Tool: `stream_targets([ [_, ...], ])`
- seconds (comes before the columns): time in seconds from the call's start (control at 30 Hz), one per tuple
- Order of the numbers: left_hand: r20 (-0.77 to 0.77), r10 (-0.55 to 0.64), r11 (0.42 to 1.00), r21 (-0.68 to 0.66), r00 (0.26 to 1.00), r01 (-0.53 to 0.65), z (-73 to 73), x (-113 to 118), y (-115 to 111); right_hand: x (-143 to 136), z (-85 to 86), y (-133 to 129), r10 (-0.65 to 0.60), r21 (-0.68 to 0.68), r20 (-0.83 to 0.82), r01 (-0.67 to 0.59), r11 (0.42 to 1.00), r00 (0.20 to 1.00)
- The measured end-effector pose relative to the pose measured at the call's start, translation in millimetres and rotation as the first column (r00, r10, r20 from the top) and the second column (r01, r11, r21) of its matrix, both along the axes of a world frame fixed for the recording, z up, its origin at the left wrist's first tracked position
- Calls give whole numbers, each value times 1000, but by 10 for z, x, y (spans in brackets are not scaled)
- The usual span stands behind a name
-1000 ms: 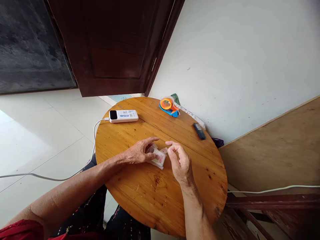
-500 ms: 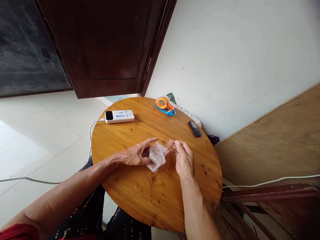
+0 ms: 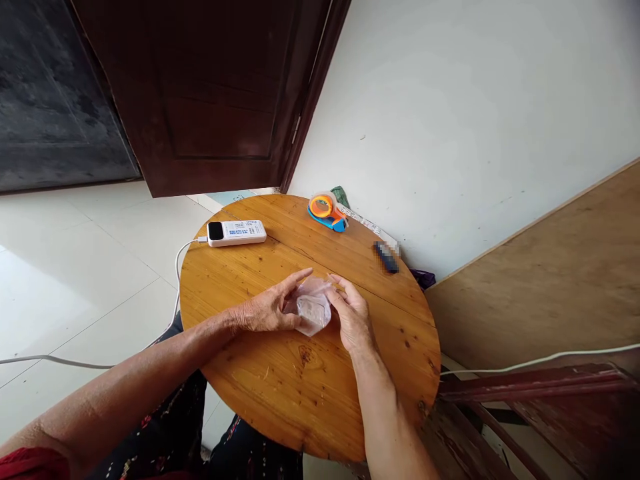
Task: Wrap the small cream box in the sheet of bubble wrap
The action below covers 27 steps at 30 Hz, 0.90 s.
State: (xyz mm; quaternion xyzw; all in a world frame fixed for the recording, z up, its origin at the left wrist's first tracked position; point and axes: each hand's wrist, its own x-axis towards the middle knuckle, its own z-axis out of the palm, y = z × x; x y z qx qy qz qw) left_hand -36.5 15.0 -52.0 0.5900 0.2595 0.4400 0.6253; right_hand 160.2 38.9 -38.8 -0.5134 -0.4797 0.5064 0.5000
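A small, crinkled clear plastic bag [image 3: 314,315] is between my hands, just above or on the round wooden table [image 3: 260,373]; I cannot tell which. Something pale and flat shows through the plastic, too unclear to name. My left hand [image 3: 270,308] grips the bag from the left, thumb at the near side and index finger stretched along the far side. On the right, my right hand [image 3: 354,315] closes thumb and fingers on the bag's upper right edge. Part of the bag is hidden behind the fingers.
A white power bank [image 3: 243,232] with a plugged-in cable [image 3: 179,267] lies at the table's back left. An orange and blue tape dispenser [image 3: 327,212] sits at the far edge. Right of it is a blurred dark object [image 3: 386,258]. The white wall [image 3: 450,133] stands behind.
My right hand has come left, from apart at the right to the bag's edge. The bag has turned, and printed red marks that showed near its lower end no longer show.
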Motion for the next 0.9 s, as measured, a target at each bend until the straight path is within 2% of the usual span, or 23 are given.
stream_targets([
  [0.13, -14, -99, 995, -2, 995, 99, 98, -30, -15, 5, -24, 53, -119, 1, -76, 119, 993, 990],
  [0.3, -24, -86, 992, -90, 996, 83, 83, -46, 23, 59, -96, 127, -180, 28, -8, 181, 983, 984],
  [0.37, -14, -77, 986, -147, 997, 74, 55, -41, 39, 91, -90, 131, -217, 121, 86, 206, 971, 972],
  [0.47, 11, -36, 979, -203, 999, 37, 25, -29, 60, 134, -9, 77, -346, 336, 216, 264, 904, 913],
  [0.53, -1, 4, 977, -214, 1000, -4, 29, -26, 68, 127, 63, 6, -283, 351, 286, 174, 920, 915],
  [0.6, -18, 19, 975, -222, 1000, -23, 52, -30, 66, 76, 110, -69, -89, 255, 351, -4, 967, 932],
  [0.67, -15, 21, 973, -229, 1000, -24, 82, -37, 56, 2, 116, -123, 40, 171, 408, -120, 978, 912],
  [0.8, 68, 33, 965, -261, 997, -14, 110, -39, 55, -56, 63, -118, -24, 178, 498, -75, 981, 867],
  [0.9, 179, 120, 955, -291, 977, -64, 103, -41, 106, 36, 48, -47, -92, 177, 354, 30, 984, 931],
])
